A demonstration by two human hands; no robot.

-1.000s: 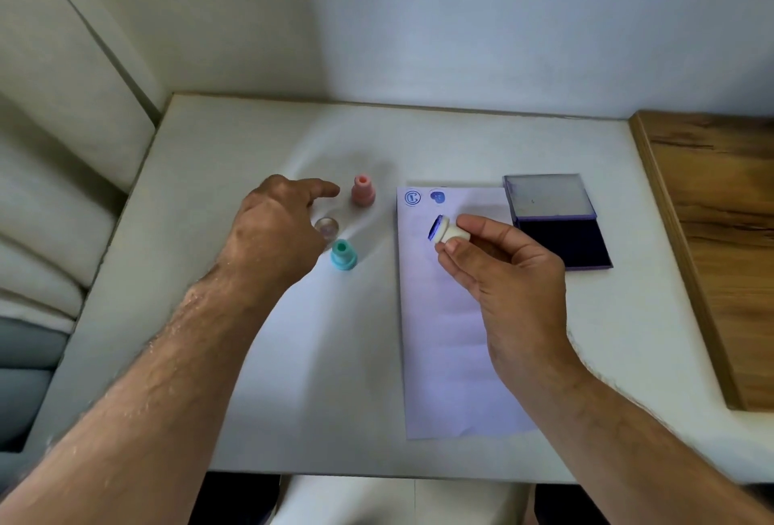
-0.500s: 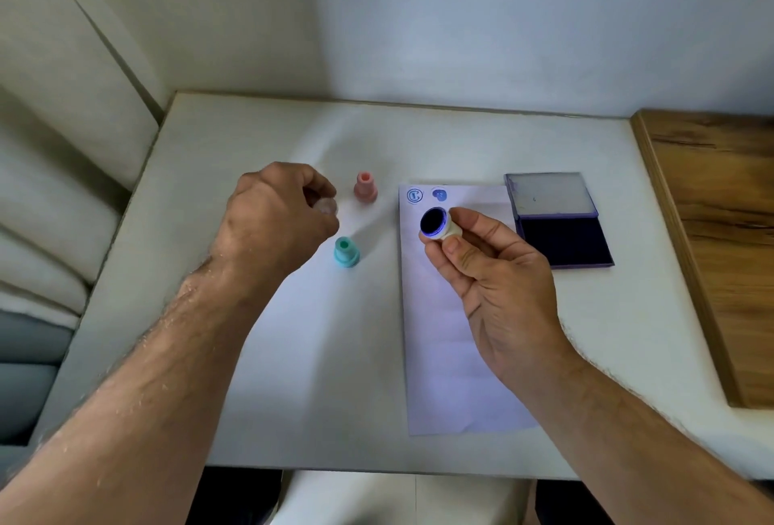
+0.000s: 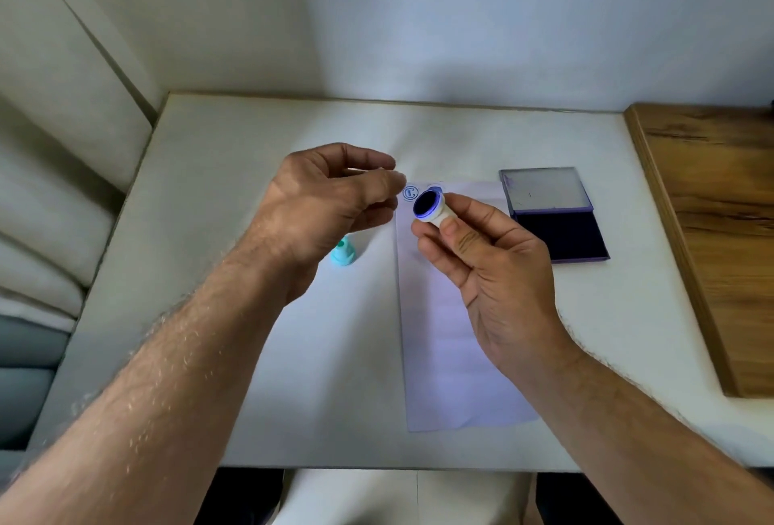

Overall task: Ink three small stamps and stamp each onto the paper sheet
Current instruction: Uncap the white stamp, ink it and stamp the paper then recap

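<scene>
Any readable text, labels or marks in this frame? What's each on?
No readable words or numbers.
Round blue stamp print on the paper sheet: a mark, too small to read.
Ink pad: no label visible.
Stamp in the right hand: inked face, design unreadable.

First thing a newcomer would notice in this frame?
The white stamp held in the right hand above the paper sheet, its dark blue inked face turned up toward the camera. Next, the open ink pad right of the sheet, and the left hand raised close beside the stamp.

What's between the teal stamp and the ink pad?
In the head view, the paper sheet, with the right hand holding the white stamp above it.
</scene>
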